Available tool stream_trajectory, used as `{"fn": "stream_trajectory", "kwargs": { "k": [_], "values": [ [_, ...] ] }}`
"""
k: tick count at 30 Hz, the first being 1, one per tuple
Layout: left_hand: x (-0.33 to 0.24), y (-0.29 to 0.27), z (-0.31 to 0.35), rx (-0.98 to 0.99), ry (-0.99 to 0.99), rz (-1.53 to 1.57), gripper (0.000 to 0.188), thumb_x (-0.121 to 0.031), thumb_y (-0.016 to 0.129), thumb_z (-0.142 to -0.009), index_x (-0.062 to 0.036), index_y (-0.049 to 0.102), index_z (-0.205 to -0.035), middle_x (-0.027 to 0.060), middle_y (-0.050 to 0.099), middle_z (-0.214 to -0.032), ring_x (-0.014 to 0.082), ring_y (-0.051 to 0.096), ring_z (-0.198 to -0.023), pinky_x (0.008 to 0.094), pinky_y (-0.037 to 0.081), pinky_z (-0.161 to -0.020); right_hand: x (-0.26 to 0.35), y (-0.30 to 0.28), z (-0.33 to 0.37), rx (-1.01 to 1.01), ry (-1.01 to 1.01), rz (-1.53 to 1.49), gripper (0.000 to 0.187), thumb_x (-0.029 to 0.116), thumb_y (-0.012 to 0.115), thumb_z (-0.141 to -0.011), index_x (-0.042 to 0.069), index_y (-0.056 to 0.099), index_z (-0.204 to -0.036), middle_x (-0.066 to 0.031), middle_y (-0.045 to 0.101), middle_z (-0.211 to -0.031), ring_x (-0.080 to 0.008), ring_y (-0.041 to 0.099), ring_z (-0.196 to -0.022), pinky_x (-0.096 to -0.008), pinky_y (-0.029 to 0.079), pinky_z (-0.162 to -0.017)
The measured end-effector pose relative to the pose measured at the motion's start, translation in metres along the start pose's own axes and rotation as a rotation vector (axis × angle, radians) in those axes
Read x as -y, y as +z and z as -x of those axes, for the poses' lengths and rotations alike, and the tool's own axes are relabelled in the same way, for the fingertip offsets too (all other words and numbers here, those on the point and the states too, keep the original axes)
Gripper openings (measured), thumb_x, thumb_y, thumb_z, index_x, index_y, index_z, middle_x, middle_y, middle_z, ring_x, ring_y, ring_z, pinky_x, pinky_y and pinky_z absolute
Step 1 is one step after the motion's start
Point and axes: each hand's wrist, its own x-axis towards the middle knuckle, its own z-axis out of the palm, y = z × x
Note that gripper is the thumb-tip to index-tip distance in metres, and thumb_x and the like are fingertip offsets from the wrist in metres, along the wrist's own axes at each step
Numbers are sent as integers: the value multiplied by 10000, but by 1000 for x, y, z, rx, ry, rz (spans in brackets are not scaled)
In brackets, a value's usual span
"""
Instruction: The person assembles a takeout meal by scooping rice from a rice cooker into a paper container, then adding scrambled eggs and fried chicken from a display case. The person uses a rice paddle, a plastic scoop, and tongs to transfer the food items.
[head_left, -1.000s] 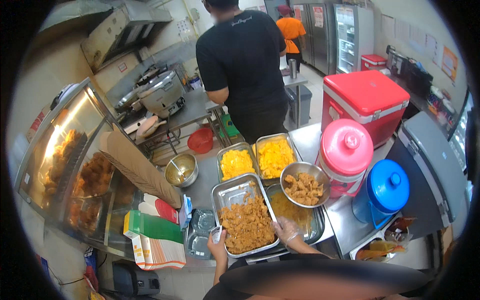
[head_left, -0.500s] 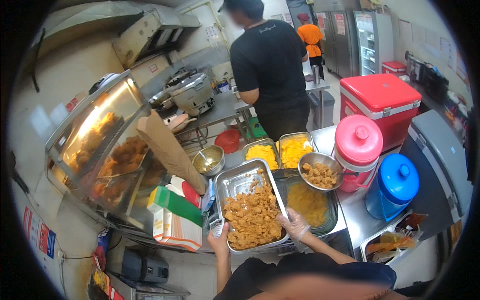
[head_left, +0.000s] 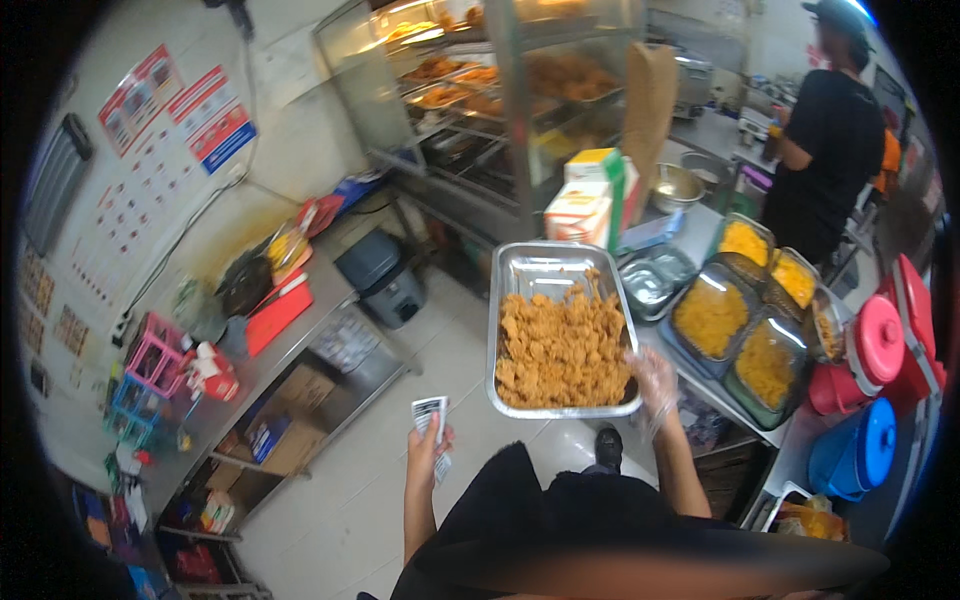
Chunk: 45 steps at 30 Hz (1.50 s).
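Observation:
A rectangular metal tray [head_left: 535, 268] is held up over the floor in front of me, tilted a little. Brown fried chicken pieces [head_left: 560, 350] cover most of its bottom; the far end is bare metal. My right hand [head_left: 656, 388], in a clear plastic glove, grips the tray's right rim near its front corner. To the tray's left, apart from it, my bare left hand [head_left: 428, 450] is closed around a small printed white slip [head_left: 430, 408]. The right fingertips are partly hidden by the tray's edge.
A lit glass food cabinet [head_left: 505, 130] stands ahead. On the right counter are lidded containers of yellow food [head_left: 712, 310], a pink jug [head_left: 880, 338] and a blue jug [head_left: 868, 450]. At left are a metal side table [head_left: 270, 345] and grey bin [head_left: 385, 280]. A person in black [head_left: 830, 140] stands back right.
My view has turned left. The tray has left the counter side and is over the floor, carried by my right hand. My left hand has let go of the tray and keeps the slip.

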Motion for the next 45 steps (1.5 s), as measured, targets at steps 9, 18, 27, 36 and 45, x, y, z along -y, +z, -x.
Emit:
{"fn": "stream_trajectory", "kwargs": {
  "k": [9, 18, 27, 36, 45],
  "values": [
    [38, -126, -3, -466, -64, 174, 312, -249, 603, -910, -29, 634, -1129, -19, 516, -662, 37, 391, -501, 213, 383, -486, 122, 204, -116, 263, 10, -173, 358, 198, 652, -809, 10, 557, -1099, -143, 590, -1062, -284, 614, -905, -468, 520, -726],
    [126, -188, -110, -364, -288, 202, 319, -238, 617, -890, -41, 635, -1140, 8, 551, -676, 87, 488, -526, 252, 450, -521, 260, 373, -351, 274, -390, -102, 326, 147, 478, -934, -109, 457, -1135, -262, 548, -1127, -297, 634, -976, -279, 625, -723],
    [221, -211, -246, -433, -662, -190, 291, -263, 557, -913, -25, 647, -1053, 43, 591, -700, 134, 537, -539, 302, 462, -520, 338, 460, -519, 356, -455, -161, 364, 141, 422, -949, -158, 411, -1157, -340, 505, -1132, -355, 642, -942, -274, 581, -825],
    [172, -213, -434, -260, -542, -110, 289, -269, 538, -920, -21, 649, -1019, 54, 596, -698, 142, 544, -547, 309, 463, -524, 355, 501, -613, 99, -672, 318, 355, 227, 479, -920, -96, 503, -1067, -292, 564, -1051, -348, 647, -900, -345, 553, -771],
    [98, -226, -655, -118, -344, -189, 294, -275, 520, -927, -18, 650, -985, 64, 602, -696, 150, 551, -555, 316, 464, -528, 341, 569, -714, -218, -831, 1466, 361, 313, 537, -890, -33, 595, -977, -245, 623, -970, -340, 652, -858, -416, 524, -717]
  ]
}}
